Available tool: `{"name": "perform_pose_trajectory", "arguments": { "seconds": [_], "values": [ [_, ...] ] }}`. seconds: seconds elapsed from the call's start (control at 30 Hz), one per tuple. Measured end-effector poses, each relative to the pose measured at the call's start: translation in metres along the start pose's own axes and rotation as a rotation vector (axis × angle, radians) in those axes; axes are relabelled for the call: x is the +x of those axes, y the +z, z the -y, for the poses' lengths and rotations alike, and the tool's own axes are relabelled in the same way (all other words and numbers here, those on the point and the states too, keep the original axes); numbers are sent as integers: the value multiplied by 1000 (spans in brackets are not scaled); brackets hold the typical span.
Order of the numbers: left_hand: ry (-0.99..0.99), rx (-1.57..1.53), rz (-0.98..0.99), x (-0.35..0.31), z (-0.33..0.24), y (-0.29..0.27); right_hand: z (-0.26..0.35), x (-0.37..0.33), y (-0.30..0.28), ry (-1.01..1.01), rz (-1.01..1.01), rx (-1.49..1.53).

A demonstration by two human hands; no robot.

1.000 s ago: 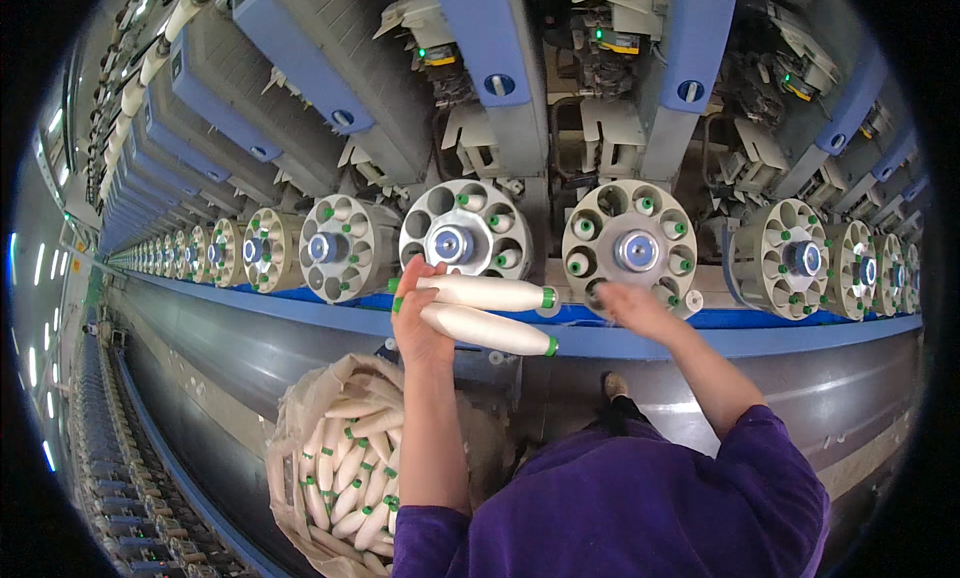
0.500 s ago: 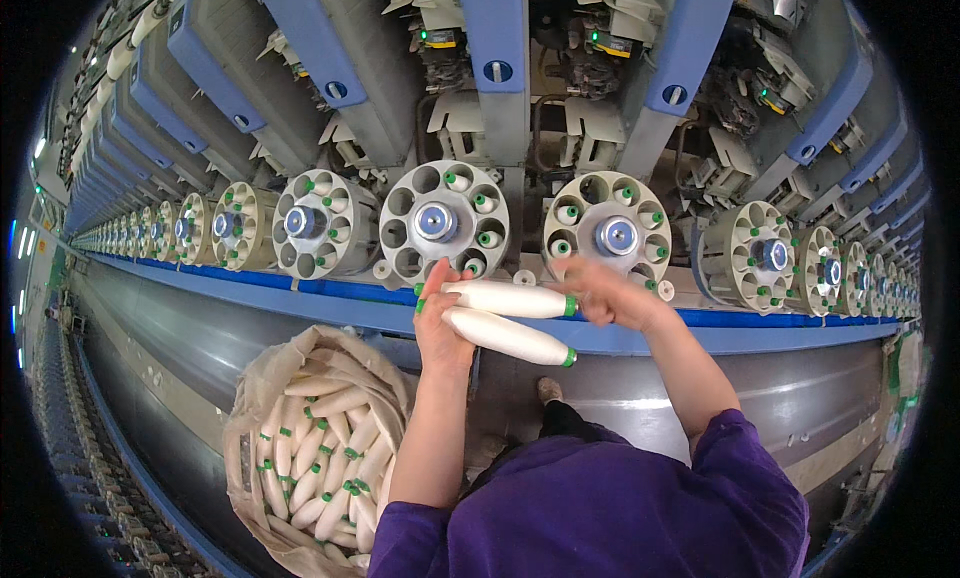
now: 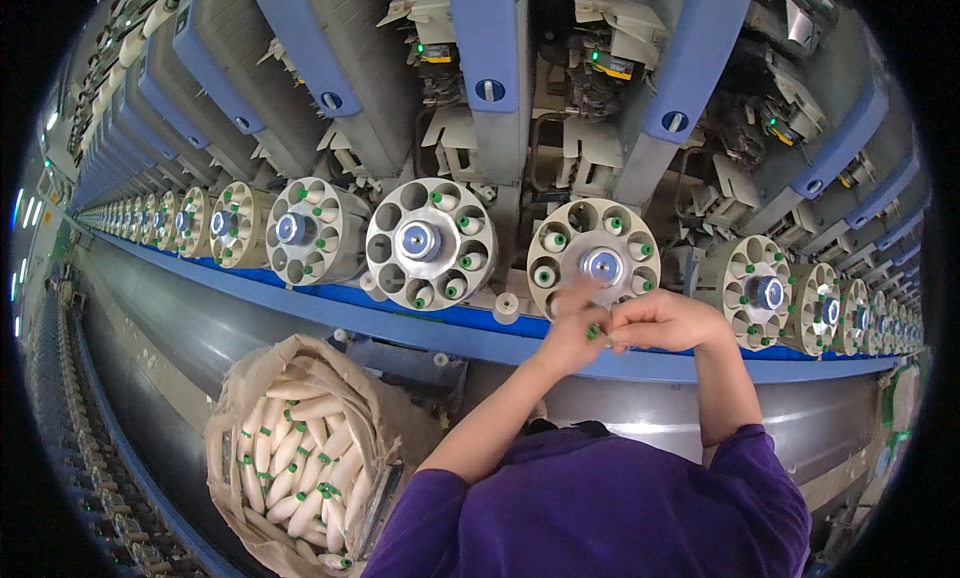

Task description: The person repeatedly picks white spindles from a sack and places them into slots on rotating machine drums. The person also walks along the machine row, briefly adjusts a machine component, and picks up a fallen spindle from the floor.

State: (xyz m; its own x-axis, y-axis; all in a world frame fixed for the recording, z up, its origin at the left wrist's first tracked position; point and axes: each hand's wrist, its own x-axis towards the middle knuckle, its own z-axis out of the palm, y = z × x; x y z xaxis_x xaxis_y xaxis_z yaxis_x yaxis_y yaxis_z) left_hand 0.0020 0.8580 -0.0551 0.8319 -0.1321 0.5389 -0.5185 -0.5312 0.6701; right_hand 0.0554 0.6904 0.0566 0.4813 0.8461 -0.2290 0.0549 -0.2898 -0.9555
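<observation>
Nearest the camera, a purple sleeve is seen, from which both bare forearms are stretched up and forward. The left hand and right hand are brought together just below a round, cream bobbin magazine. Between their fingertips a small green-tipped bobbin end is pinched; the left grip is closed on it with the index finger raised toward the magazine's hub, while how the right grip stands cannot be told. Lower left, an open brown paper sack is seen, filled with cream yarn bobbins with green tips. Beyond the hands, a blue rail is run beneath a row of further magazines, several pockets of which are loaded with green-tipped tubes.
</observation>
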Motion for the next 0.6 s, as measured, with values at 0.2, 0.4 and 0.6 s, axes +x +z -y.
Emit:
{"name": "perform_pose_trajectory", "arguments": {
  "seconds": [0.2,0.4,0.6],
  "values": [
    [-480,-1024,315,26,-34,-33,-9,40,0,-27,-353,-61],
    [-828,-959,-31,5,-10,-109,-85,51,-46,36,-467,5],
    [-1287,-1244,-132,-61,-7,-136,-87,75,-75,25,-224,-538]
  ]
}}
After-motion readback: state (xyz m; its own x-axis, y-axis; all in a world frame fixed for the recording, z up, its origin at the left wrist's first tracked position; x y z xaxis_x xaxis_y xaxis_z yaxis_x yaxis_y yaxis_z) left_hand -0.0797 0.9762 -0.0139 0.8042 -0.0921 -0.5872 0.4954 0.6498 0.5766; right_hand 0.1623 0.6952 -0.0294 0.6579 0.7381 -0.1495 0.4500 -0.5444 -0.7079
